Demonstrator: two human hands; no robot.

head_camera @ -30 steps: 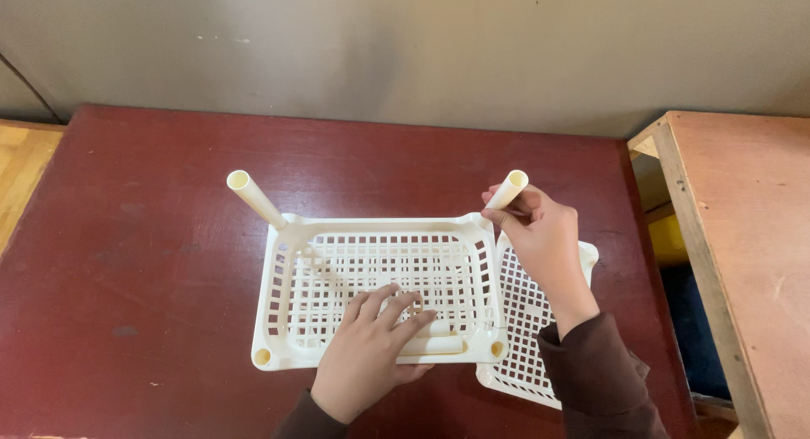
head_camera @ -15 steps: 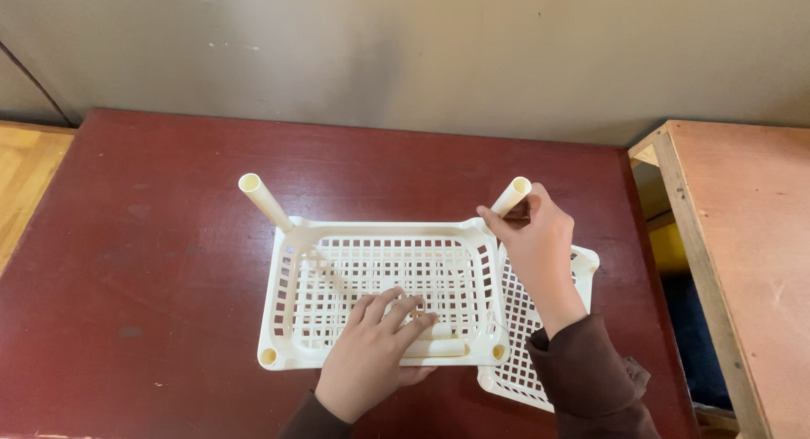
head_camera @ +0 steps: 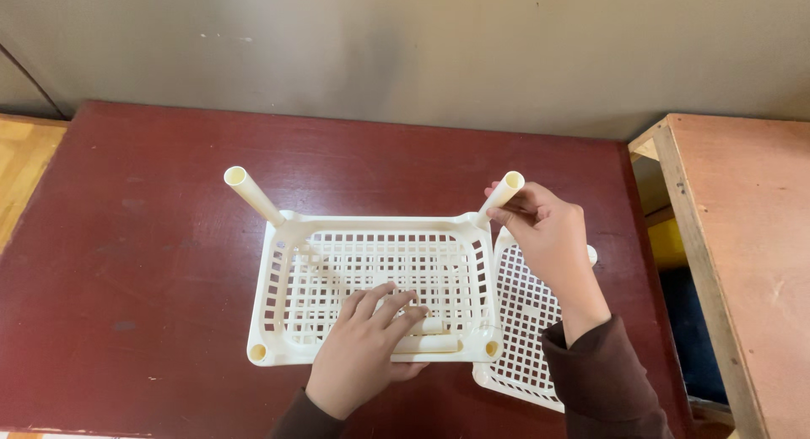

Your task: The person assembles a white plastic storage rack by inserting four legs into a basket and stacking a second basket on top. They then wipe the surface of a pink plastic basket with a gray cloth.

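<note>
A cream plastic lattice tray [head_camera: 287, 279] lies flat on a dark red table [head_camera: 126, 237]. Two cream tube legs stand in its far corners: the left leg [head_camera: 251, 194] and the right leg [head_camera: 499, 196]. My right hand [head_camera: 548, 237] grips the right leg near its top. My left hand [head_camera: 367, 350] presses flat on the tray's near side, fingers spread over loose cream tubes [head_camera: 430, 336] lying inside. The two near corner sockets hold no legs.
A second lattice tray [head_camera: 523, 338] lies partly under the first, at the right. A wooden bench or table [head_camera: 742, 237] stands to the right of the red table. A grey wall runs behind.
The view has shifted slightly. My right hand has closed further around the right leg; my left hand stays on the tray.
</note>
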